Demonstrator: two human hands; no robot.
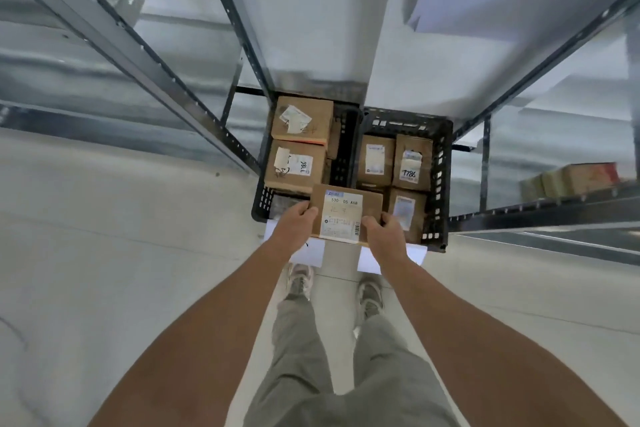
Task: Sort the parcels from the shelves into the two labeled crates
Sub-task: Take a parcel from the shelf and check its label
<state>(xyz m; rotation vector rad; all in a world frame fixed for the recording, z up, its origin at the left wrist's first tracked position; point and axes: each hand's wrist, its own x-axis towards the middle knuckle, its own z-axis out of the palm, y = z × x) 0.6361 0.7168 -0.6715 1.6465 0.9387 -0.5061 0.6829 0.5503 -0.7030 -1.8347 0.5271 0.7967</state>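
Note:
I hold a brown cardboard parcel [346, 213] with a white shipping label above the near edge of two black crates. My left hand [294, 222] grips its left side and my right hand [382, 229] grips its right side. The left crate [262, 199] contains two larger brown boxes [296, 140]. The right crate [440, 163] contains several smaller labelled boxes [394, 163]. White paper labels [412, 253] lie at the front of the crates, partly hidden by my hands.
Grey metal shelving [194, 87] rises on both sides of the crates. More parcels [571, 180] rest on a shelf at the right. The pale floor [138, 270] spreads around my feet [301, 282].

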